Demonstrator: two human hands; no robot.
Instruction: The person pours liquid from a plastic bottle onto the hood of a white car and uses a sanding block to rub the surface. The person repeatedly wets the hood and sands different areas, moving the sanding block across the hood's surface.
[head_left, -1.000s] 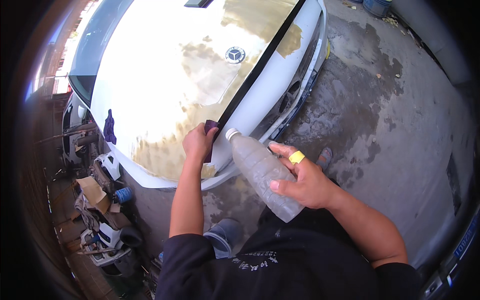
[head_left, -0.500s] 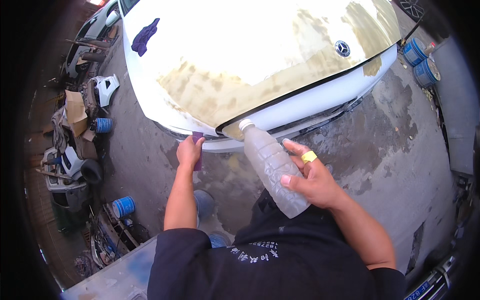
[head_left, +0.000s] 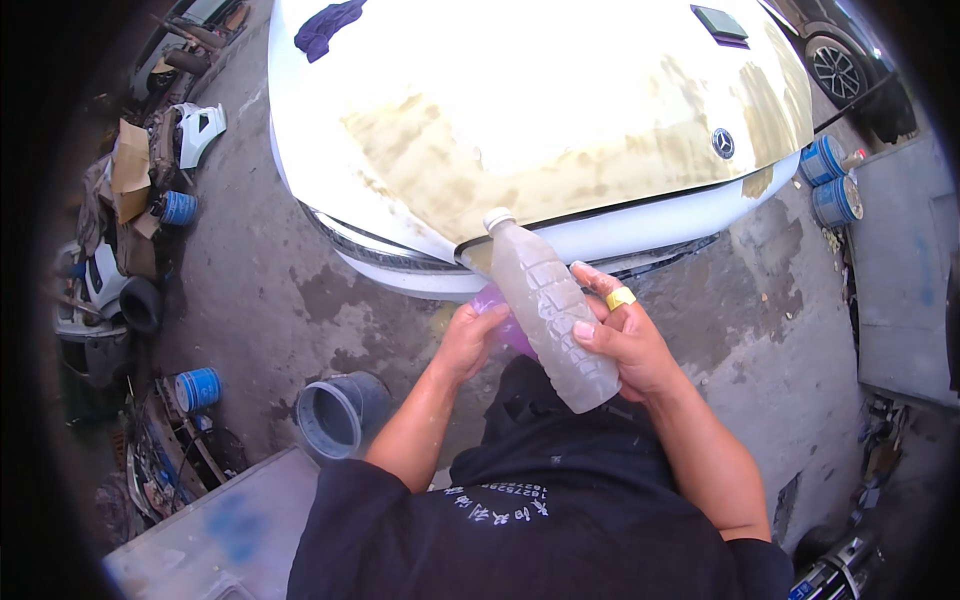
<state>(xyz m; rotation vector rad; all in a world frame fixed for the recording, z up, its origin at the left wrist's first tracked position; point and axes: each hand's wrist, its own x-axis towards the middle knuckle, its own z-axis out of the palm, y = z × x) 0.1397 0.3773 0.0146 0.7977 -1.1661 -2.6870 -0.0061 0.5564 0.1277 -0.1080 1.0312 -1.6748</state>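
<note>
My right hand (head_left: 635, 345) grips a clear, ribbed plastic bottle (head_left: 545, 310) with a white cap; it is tilted, cap end away from me, and cloudy. Yellow tape wraps one finger of that hand. A thin purple sheet (head_left: 518, 338), which looks like sandpaper, is pinched in my left hand (head_left: 468, 340), partly hidden behind the bottle. Beyond both hands lies a car's white hood (head_left: 430, 150) with tan-brown patches along its front edge. Neither hand touches the hood.
On the hood lie a dark purple cloth (head_left: 327, 28) and a dark flat block (head_left: 722, 25). A grey bucket (head_left: 372, 400) stands left of my legs. Blue pails (head_left: 836, 200) are at the right. Car parts and a cardboard box (head_left: 131, 165) are piled at the left.
My left hand has brought the purple sheet from the car's front corner rightward to beside the bottle. The right hand still holds the bottle. The view has shifted, showing the bucket and dark block.
</note>
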